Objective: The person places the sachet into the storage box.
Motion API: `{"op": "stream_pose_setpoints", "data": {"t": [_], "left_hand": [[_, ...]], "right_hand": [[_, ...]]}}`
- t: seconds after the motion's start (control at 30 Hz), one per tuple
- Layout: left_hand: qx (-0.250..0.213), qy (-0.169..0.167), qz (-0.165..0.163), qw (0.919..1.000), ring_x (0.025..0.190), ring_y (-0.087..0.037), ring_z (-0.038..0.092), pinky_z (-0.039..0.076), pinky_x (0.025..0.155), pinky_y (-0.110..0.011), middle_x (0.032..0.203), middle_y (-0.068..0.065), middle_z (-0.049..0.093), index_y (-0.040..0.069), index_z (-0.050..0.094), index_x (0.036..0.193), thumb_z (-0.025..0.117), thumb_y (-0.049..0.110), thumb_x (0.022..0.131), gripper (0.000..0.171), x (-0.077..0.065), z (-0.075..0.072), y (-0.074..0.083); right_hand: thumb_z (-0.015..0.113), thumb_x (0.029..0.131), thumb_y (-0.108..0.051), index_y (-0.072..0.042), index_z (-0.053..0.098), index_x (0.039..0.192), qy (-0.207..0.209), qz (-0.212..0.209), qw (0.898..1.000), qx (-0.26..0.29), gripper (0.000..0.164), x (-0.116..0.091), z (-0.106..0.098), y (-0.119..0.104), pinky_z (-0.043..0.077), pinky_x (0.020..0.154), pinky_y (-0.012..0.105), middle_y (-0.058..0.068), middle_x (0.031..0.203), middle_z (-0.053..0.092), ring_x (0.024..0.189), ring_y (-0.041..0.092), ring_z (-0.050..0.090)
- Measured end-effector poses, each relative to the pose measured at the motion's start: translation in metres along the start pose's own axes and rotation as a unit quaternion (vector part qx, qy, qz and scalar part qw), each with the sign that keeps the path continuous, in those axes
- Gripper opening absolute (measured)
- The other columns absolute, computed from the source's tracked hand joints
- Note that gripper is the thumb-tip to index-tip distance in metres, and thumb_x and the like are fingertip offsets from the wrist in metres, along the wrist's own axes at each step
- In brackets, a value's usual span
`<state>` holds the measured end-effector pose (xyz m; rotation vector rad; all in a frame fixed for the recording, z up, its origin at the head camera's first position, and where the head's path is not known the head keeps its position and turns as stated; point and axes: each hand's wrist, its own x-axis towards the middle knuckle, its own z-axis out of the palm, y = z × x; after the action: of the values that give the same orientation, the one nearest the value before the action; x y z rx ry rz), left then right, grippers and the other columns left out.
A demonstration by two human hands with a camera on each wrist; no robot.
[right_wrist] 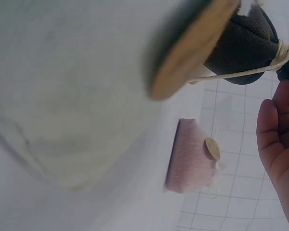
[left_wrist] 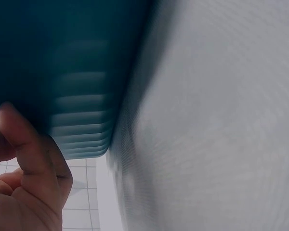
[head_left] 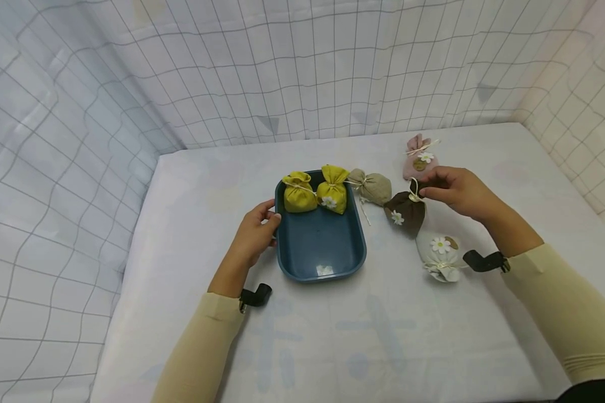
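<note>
My left hand (head_left: pixel 255 230) grips the left rim of a dark blue plastic tray (head_left: pixel 319 246); the left wrist view shows fingers against its ribbed outer wall (left_wrist: pixel 82 106). Inside, at the far end, two yellow drawstring pouches (head_left: pixel 299 196) stand side by side, the right one with a white flower. My right hand (head_left: pixel 456 190) pinches the gathered neck of a dark brown drawstring pouch (head_left: pixel 408 215) by its cream cord. That pouch also shows in the right wrist view, its dark cloth (right_wrist: pixel 245 45) beside my fingers. A beige pouch (head_left: pixel 375 187) lies between the tray and the brown one.
Beyond my right hand a pink pouch (head_left: pixel 420 162) lies on the white-covered table (head_left: pixel 206 184). A white pouch (head_left: pixel 440 252) with a daisy sits nearer, by my right wrist. White grid-patterned curtains (head_left: pixel 333 67) enclose the table's back and sides.
</note>
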<state>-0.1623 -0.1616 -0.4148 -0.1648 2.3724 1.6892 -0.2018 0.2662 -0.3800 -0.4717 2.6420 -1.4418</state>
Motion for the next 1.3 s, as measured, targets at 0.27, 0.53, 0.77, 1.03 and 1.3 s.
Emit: {"op": "stream_pose_setpoints", "data": {"t": [0.27,0.53,0.77,1.03,1.3], "left_hand": [[0.001,0.0,0.002,1.0,0.078,-0.022,0.052,0.053,0.061,-0.03,0.111,-0.011,0.051,0.017,0.042,0.151,0.052,0.019,0.104,0.048,0.0,0.0,0.0],[0.0,0.0,0.001,1.0,0.077,-0.022,0.052,0.052,0.06,-0.03,0.11,-0.011,0.051,0.017,0.042,0.151,0.052,0.019,0.104,0.048,0.0,0.0,-0.003],[-0.003,-0.001,0.005,1.0,0.075,-0.021,0.052,0.052,0.06,-0.03,0.11,-0.011,0.052,0.017,0.042,0.151,0.052,0.02,0.104,0.048,0.001,-0.001,-0.003],[0.0,-0.006,0.008,0.9999,0.073,-0.02,0.052,0.052,0.059,-0.03,0.109,-0.011,0.052,0.016,0.041,0.151,0.052,0.019,0.104,0.049,0.001,-0.001,-0.002],[0.003,-0.006,0.003,1.0,0.073,-0.021,0.052,0.051,0.059,-0.03,0.108,-0.01,0.052,0.017,0.041,0.152,0.052,0.02,0.104,0.049,0.001,-0.002,-0.001]], "right_hand": [[0.067,0.094,-0.003,0.003,0.063,0.109,0.008,-0.017,1.0,-0.006,0.017,0.003,-0.005,-0.018,0.052,0.076,0.017,0.001,0.097,0.066,0.089,0.008,0.062],[0.067,0.092,0.0,0.005,0.064,0.11,0.003,-0.066,0.998,0.008,0.019,0.009,-0.001,-0.036,0.052,0.078,0.017,-0.001,0.1,0.068,0.09,0.007,0.063],[0.067,0.089,0.006,0.007,0.064,0.109,-0.006,-0.099,0.995,0.029,0.02,0.012,0.005,-0.048,0.052,0.076,0.017,-0.002,0.099,0.067,0.089,0.006,0.063],[0.068,0.089,0.006,0.005,0.065,0.108,-0.012,-0.117,0.993,0.001,0.019,0.017,0.009,-0.06,0.051,0.075,0.015,0.002,0.097,0.067,0.087,0.006,0.063],[0.071,0.089,0.002,0.0,0.067,0.107,-0.027,-0.149,0.988,-0.042,0.019,0.027,0.014,-0.075,0.047,0.079,0.015,0.009,0.097,0.069,0.086,0.006,0.063]]}}
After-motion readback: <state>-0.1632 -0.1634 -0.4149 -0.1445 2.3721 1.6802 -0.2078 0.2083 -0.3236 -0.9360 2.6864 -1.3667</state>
